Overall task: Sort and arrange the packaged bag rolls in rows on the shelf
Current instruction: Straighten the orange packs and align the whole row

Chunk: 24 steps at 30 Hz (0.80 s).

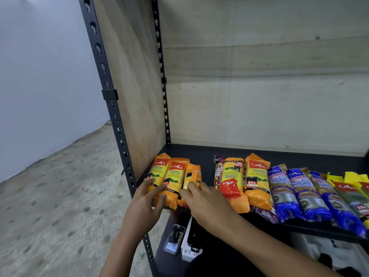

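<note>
Three orange rolls (173, 180) far left | left hand (147, 198) flat on two; right hand (201, 198) pinches third | square third label-up, flush beside neighbours

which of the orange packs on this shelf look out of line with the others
Two stand out. The third orange pack under the right hand is turned on its side, logo not facing up. In the middle group, one orange pack lies reversed, its CASA logo upside down beside an upright-reading neighbour.

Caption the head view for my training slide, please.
Both hands straighten three orange packs at the shelf's left end.
</note>
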Each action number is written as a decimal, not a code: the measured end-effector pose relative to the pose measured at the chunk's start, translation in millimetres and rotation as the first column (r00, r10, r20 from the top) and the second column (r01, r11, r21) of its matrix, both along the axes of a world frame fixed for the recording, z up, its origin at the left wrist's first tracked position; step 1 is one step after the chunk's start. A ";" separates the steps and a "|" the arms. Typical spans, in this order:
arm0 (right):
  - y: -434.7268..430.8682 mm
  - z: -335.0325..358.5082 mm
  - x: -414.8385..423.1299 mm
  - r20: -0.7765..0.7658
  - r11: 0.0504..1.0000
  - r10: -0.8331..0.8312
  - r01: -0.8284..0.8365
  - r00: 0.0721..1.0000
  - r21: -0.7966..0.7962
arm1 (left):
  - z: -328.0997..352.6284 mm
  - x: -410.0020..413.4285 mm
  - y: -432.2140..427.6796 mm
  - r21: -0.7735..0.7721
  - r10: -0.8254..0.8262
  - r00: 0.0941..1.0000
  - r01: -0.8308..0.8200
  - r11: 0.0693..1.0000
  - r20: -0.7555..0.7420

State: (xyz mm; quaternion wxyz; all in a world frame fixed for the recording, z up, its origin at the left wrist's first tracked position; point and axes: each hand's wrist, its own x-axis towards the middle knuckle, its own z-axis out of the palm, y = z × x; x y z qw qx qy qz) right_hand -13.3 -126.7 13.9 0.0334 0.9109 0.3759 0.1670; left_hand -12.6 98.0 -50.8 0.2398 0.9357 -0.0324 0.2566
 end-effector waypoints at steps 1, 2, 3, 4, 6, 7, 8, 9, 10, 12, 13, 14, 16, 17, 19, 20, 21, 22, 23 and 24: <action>-0.2 4.1 2.8 0.004 0.999 0.011 -0.011 1.000 0.043 | -0.9 0.1 -0.3 -0.003 0.002 1.000 -0.002 1.000 0.005; -0.6 10.6 5.8 -0.004 0.996 0.020 -0.020 1.000 0.086 | -2.0 0.4 -0.5 -0.008 0.001 1.000 -0.001 1.000 0.008; -1.2 19.9 8.7 -0.022 0.991 0.026 -0.022 0.999 0.132 | -3.3 0.9 -0.6 -0.012 -0.003 1.000 0.003 1.000 0.011; -2.3 31.4 12.1 -0.053 0.982 0.030 -0.020 0.998 0.187 | -4.5 1.3 -0.2 -0.017 -0.005 1.000 0.005 1.000 0.014; -5.7 61.6 18.5 -0.146 0.954 0.023 0.022 0.989 0.298 | -6.7 1.8 0.7 -0.027 -0.005 1.000 0.005 1.000 0.022; -8.5 77.4 22.9 -0.192 0.940 0.007 0.059 0.981 0.336 | -7.3 1.5 0.6 -0.030 -0.002 1.000 0.003 1.000 0.023; -10.9 94.1 28.6 -0.229 0.926 -0.011 0.097 0.973 0.364 | -7.5 1.3 0.3 -0.032 0.001 1.000 0.000 0.999 0.023; -12.9 109.8 35.2 -0.254 0.912 -0.026 0.127 0.967 0.389 | -7.6 1.2 -0.1 -0.031 0.003 1.000 -0.002 1.000 0.027; -14.3 123.9 44.1 -0.282 0.900 -0.031 0.149 0.959 0.410 | -8.0 1.3 -0.3 -0.029 0.003 0.999 -0.002 1.000 0.034; -15.5 144.9 66.5 -0.384 0.878 -0.008 0.190 0.923 0.439 | -8.1 1.5 -0.5 -0.032 -0.002 0.999 0.003 0.999 0.045; -16.0 149.9 80.5 -0.466 0.866 0.014 0.223 0.885 0.449 | -8.2 1.4 -0.6 -0.035 -0.003 0.999 0.004 0.999 0.047; -17.3 150.1 96.5 -0.573 0.853 0.045 0.267 0.819 0.448 | -7.9 0.8 -0.8 -0.038 -0.003 0.999 0.005 0.999 0.048; -20.6 138.1 129.3 -0.785 0.842 0.114 0.360 0.609 0.401 | -8.1 -0.5 -1.2 -0.049 -0.007 0.999 0.010 0.999 0.048; -21.8 128.8 144.1 -0.851 0.843 0.133 0.394 0.508 0.367 | -7.5 -0.9 -1.3 -0.052 -0.009 0.999 0.012 0.999 0.049; -22.1 106.2 170.2 -0.904 0.843 0.091 0.450 0.417 0.293 | -6.4 -1.0 -0.8 -0.055 -0.011 0.999 0.013 0.998 0.042; -20.5 96.4 180.0 -0.900 0.847 0.036 0.464 0.435 0.259 | -5.4 -0.9 0.0 -0.052 -0.013 0.999 0.015 0.999 0.034; -17.2 87.9 187.3 -0.877 0.853 -0.031 0.469 0.480 0.227 | -4.5 -0.6 1.4 -0.045 -0.014 1.000 0.015 0.999 0.027; -12.7 81.0 192.2 -0.837 0.866 -0.101 0.462 0.538 0.193 | -3.5 -0.3 2.7 -0.033 -0.013 1.000 0.014 0.999 0.021; -8.1 75.1 195.3 -0.785 0.880 -0.170 0.450 0.595 0.150 | -3.2 0.0 3.1 -0.021 -0.013 1.000 0.014 1.000 0.013; -2.8 70.1 197.5 -0.729 0.893 -0.226 0.436 0.646 0.109 | -2.4 -0.2 3.7 -0.011 -0.016 1.000 0.016 1.000 0.004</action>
